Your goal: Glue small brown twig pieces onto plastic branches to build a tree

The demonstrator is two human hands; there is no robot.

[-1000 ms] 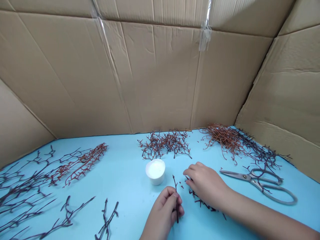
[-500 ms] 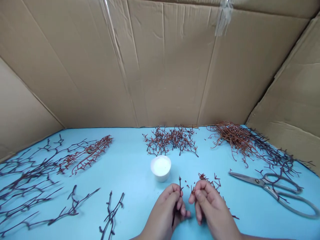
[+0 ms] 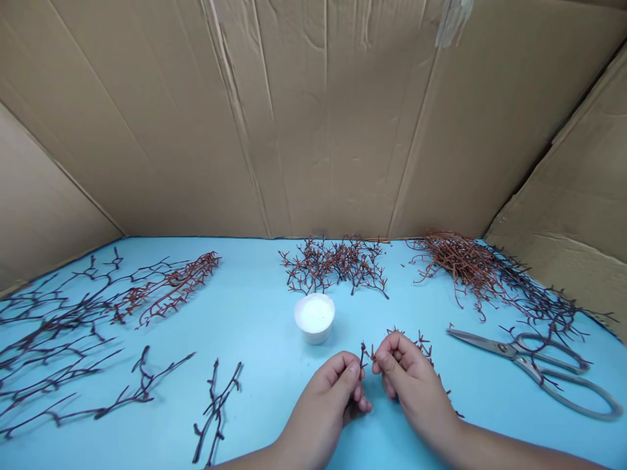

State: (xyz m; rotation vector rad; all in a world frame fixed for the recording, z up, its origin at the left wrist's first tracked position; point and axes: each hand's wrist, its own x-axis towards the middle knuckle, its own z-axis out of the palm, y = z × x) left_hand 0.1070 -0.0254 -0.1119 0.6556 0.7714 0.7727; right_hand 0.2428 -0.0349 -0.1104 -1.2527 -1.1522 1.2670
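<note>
My left hand (image 3: pixel 337 391) pinches a dark brown artificial twig (image 3: pixel 363 352), whose tip stands up past the thumb; the lower part is hidden in the palm. Close beside it, my right hand (image 3: pixel 404 375) pinches a small reddish-brown twig piece (image 3: pixel 372 353) between thumb and forefinger. The two tips are almost side by side; whether they touch, I cannot tell. Just beyond the hands stands a small white cup (image 3: pixel 315 318) with white contents. Small reddish twig bits (image 3: pixel 422 344) lie behind and beside my right hand, partly covered by it.
Open-bladed scissors (image 3: pixel 533 365) lie at right. Behind them are a reddish stem bundle (image 3: pixel 455 261) and dark twigs (image 3: pixel 543 300). Branched twigs (image 3: pixel 337 264) sit at back centre. Long dark branches (image 3: pixel 73 313) and reddish sprigs (image 3: pixel 186 281) cover the left. Two dark twigs (image 3: pixel 215 405) lie left of my hands. Cardboard walls (image 3: pixel 313 130) enclose the blue table (image 3: pixel 255 294).
My hands have drawn closer together, bringing the reddish piece near the dark twig's tip. The twig has shifted slightly right. The camera view has tilted a little.
</note>
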